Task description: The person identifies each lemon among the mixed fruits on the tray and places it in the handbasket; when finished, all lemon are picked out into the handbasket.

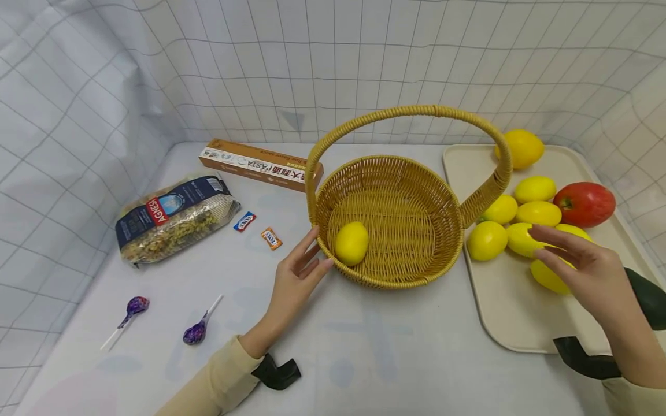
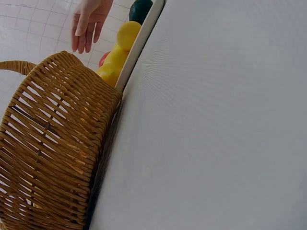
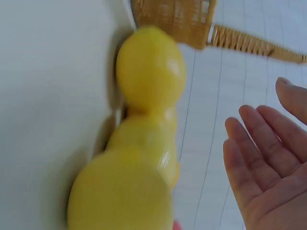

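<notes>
A wicker basket [image 1: 385, 277] with a tall arched handle stands mid-table, with one lemon [image 1: 351, 243] lying inside at its left. My left hand [image 1: 296, 283] touches the left side of the basket's rim, its fingers fairly straight. In the left wrist view the basket's woven side [image 2: 53, 143] fills the left, and the left hand is out of sight. Over the beige tray [image 1: 512, 323] at the right, my right hand [image 1: 593, 277] hovers above several lemons [image 1: 539, 214], fingers spread and loosely bent, holding nothing. The right wrist view shows its bare palm [image 3: 278, 177] beside the lemons [image 3: 151, 69].
On the tray also lie an orange-yellow fruit [image 1: 522, 149], a red fruit [image 1: 585, 204] and a dark green one [image 1: 647, 297]. Leftward are a pasta bag [image 1: 177, 216], a long pasta box [image 1: 260, 164], two small wrapped candies [image 1: 271, 238] and two lollipops [image 1: 195, 333].
</notes>
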Available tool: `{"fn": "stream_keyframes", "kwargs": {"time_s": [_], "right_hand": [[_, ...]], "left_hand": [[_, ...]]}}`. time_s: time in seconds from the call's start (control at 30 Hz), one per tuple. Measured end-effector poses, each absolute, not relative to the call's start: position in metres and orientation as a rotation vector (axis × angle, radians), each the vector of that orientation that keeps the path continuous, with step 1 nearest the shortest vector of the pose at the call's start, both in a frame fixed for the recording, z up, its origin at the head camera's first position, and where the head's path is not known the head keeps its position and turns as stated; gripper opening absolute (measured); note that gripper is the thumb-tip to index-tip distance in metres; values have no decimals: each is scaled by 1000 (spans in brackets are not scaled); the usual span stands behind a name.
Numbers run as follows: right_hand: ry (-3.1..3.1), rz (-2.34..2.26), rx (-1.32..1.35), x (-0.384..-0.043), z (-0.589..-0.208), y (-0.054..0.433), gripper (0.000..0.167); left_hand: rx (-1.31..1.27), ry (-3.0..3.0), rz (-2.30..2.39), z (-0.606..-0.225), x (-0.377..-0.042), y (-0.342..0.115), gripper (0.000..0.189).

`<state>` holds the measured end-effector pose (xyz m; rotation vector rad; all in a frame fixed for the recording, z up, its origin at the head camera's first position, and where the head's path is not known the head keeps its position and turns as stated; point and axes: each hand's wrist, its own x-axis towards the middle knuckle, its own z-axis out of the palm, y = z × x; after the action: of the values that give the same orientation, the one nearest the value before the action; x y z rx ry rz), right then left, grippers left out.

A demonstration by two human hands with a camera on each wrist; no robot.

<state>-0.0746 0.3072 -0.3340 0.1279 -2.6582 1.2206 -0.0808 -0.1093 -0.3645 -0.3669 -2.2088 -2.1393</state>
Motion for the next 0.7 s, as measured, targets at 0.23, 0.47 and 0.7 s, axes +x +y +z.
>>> {"fn": "stream_keyframes", "kwargs": {"time_s": [0.23,0.47,0.7], "right_hand": [[-2871,895,-185,-66,-356,345,50],[-2965,660,-110,-58,-386,366,58],[-3033,724,-132,-58,-380,352,62]], "left_hand": [[-369,-2214,-2140,-365,-82,-109,59],[-365,-2217,-2144,-365,-81,-109,59],[-372,-2214,-2152,-366,-82,-109,60]]}}
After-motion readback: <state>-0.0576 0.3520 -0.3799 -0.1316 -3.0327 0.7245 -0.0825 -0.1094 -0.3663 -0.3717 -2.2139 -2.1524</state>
